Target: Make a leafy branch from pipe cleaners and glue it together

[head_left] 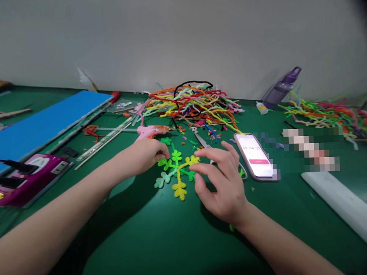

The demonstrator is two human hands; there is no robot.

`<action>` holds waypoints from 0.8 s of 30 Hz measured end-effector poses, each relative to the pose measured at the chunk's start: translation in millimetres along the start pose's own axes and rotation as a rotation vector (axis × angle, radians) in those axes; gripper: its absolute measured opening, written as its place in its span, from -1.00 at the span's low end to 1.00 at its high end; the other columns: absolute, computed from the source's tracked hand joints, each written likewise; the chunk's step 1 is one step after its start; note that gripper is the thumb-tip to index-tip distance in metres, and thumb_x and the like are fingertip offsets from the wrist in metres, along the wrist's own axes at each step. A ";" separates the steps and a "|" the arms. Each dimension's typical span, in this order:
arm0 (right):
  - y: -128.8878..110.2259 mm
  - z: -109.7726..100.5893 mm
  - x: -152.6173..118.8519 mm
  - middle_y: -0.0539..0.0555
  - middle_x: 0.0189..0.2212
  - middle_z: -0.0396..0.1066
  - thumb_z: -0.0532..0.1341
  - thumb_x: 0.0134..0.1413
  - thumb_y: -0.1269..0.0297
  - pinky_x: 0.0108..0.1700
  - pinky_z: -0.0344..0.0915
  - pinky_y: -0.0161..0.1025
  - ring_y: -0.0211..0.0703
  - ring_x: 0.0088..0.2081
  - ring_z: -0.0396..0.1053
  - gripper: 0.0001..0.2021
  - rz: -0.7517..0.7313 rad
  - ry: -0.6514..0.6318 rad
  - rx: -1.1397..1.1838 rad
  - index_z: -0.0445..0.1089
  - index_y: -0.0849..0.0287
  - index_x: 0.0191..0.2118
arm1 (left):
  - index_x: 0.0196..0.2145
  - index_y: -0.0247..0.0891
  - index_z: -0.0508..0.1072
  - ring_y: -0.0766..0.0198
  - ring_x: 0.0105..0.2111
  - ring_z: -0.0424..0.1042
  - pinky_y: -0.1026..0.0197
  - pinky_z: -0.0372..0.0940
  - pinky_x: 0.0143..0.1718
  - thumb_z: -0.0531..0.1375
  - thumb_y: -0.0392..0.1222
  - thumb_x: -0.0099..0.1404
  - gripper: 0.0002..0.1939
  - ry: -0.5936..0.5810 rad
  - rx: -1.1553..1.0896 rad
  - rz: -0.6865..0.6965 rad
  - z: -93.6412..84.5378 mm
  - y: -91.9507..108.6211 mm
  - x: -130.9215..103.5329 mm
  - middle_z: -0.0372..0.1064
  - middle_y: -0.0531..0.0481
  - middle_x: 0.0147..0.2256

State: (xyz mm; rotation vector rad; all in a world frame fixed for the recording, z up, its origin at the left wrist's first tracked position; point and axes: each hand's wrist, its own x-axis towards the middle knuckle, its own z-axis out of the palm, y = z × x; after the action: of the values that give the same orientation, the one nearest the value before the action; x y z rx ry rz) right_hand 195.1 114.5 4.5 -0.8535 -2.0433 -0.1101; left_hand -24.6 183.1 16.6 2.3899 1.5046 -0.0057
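A snowflake shape of fuzzy pipe cleaners (177, 169), with yellow, green and pale mint leaf-like arms, is in front of me above the green table. At its upper left, my left hand (149, 154) has its fingers curled together against a green arm; the exact contact is partly hidden. To the right, my right hand (222, 182) has bent fingers spread apart, the fingertips beside or lightly touching the yellow and green arms. Just beyond, a pink glue gun (150, 132) lies on its side. Scissors (203, 141) lie partly hidden behind my right hand.
A heap of colourful pipe cleaners (194, 99) lies at the back, with scraps before it. A phone (256, 157) showing a timer, a purple bottle (282, 88) and a white bar (342, 208) are on the right. A purple power strip (31, 179) and blue board (50, 126) occupy the left.
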 end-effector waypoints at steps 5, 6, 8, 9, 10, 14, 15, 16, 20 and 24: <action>-0.1 0.4 0.1 0.06 -0.13 0.40 0.14 0.07 0.44 0.22 0.03 0.08 -0.12 -0.07 0.37 -0.87 0.005 -0.004 -0.005 0.38 0.10 -0.27 | -0.25 -0.14 0.53 0.27 -0.40 0.43 0.30 0.22 -0.41 0.17 -0.17 0.19 -0.82 0.155 0.074 0.098 0.6 -6.0 -4.2 0.50 0.01 -0.25; -0.1 0.4 0.2 0.06 -0.14 0.39 0.14 0.07 0.44 0.22 0.03 0.08 -0.12 -0.07 0.37 -0.87 0.005 -0.002 -0.006 0.38 0.10 -0.27 | -0.25 -0.16 0.52 0.27 -0.41 0.42 0.29 0.21 -0.42 0.18 -0.16 0.18 -0.82 0.187 0.084 0.097 -0.4 -6.6 -5.9 0.50 0.00 -0.26; 0.1 0.4 0.3 0.06 -0.13 0.39 0.14 0.07 0.44 0.22 0.03 0.08 -0.13 -0.07 0.37 -0.87 0.006 0.000 -0.008 0.38 0.10 -0.28 | -0.29 -0.17 0.50 0.27 -0.43 0.40 0.28 0.20 -0.42 0.18 -0.16 0.19 -0.86 0.205 0.088 0.077 -2.6 -6.2 -9.7 0.50 0.02 -0.32; 0.4 0.3 0.3 0.06 -0.13 0.39 0.14 0.07 0.44 0.22 0.03 0.07 -0.13 -0.07 0.37 -0.87 0.005 0.001 -0.007 0.38 0.10 -0.28 | -0.32 -0.16 0.50 0.27 -0.44 0.40 0.28 0.19 -0.41 0.17 -0.17 0.20 -0.88 0.191 0.084 0.070 -3.5 -5.2 -11.4 0.50 0.03 -0.35; 0.7 0.3 0.2 0.06 -0.13 0.39 0.14 0.07 0.45 0.22 0.02 0.07 -0.13 -0.06 0.37 -0.87 0.003 0.002 -0.004 0.38 0.11 -0.28 | -0.34 -0.15 0.50 0.26 -0.44 0.41 0.28 0.19 -0.40 0.17 -0.19 0.21 -0.89 0.174 0.077 0.070 -4.0 -3.6 -12.8 0.50 0.05 -0.38; 1.7 0.1 -0.7 0.05 -0.12 0.38 0.15 0.07 0.44 0.23 0.01 0.08 -0.13 -0.05 0.36 -0.88 0.006 -0.008 0.002 0.38 0.11 -0.28 | -0.34 -0.17 0.53 0.24 -0.37 0.45 0.26 0.23 -0.33 0.20 -0.23 0.19 -0.90 0.090 0.042 0.136 -1.9 4.7 -13.7 0.52 0.03 -0.35; 1.7 0.1 -1.0 0.04 -0.12 0.39 0.14 0.07 0.44 0.23 0.00 0.08 -0.13 -0.05 0.36 -0.88 0.008 -0.009 0.003 0.38 0.10 -0.28 | -0.33 -0.18 0.53 0.23 -0.34 0.46 0.26 0.25 -0.30 0.21 -0.24 0.19 -0.90 0.065 0.034 0.157 -0.8 6.1 -13.2 0.52 0.02 -0.33; 1.6 0.1 -1.2 0.04 -0.12 0.39 0.14 0.07 0.44 0.23 0.00 0.07 -0.13 -0.05 0.36 -0.87 0.009 -0.010 0.003 0.38 0.10 -0.28 | -0.32 -0.18 0.54 0.22 -0.32 0.46 0.25 0.26 -0.27 0.21 -0.24 0.18 -0.89 0.042 0.027 0.180 0.4 6.9 -12.6 0.51 0.00 -0.30; 0.8 0.0 -1.3 0.05 -0.11 0.39 0.14 0.07 0.44 0.23 -0.01 0.07 -0.13 -0.05 0.36 -0.88 0.008 -0.007 0.006 0.38 0.10 -0.28 | -0.28 -0.19 0.54 0.19 -0.27 0.46 0.20 0.30 -0.21 0.18 -0.25 0.23 -0.86 0.036 -0.001 0.298 4.7 5.5 -10.8 0.49 -0.06 -0.25; 2.8 -0.3 1.1 0.02 -0.17 0.43 0.14 0.09 0.43 0.18 0.02 0.03 -0.16 -0.12 0.37 -0.89 0.017 -0.031 -0.011 0.39 0.10 -0.30 | -0.26 -0.18 0.55 0.18 -0.29 0.46 0.18 0.30 -0.23 0.18 -0.25 0.24 -0.85 0.061 -0.005 0.314 5.2 5.2 -9.5 0.48 -0.07 -0.27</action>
State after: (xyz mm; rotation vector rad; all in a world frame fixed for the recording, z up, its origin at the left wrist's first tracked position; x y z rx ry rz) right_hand 196.6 117.1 4.9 -0.8849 -2.0656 -0.0993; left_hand -23.5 171.3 14.6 2.6157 1.1355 0.1425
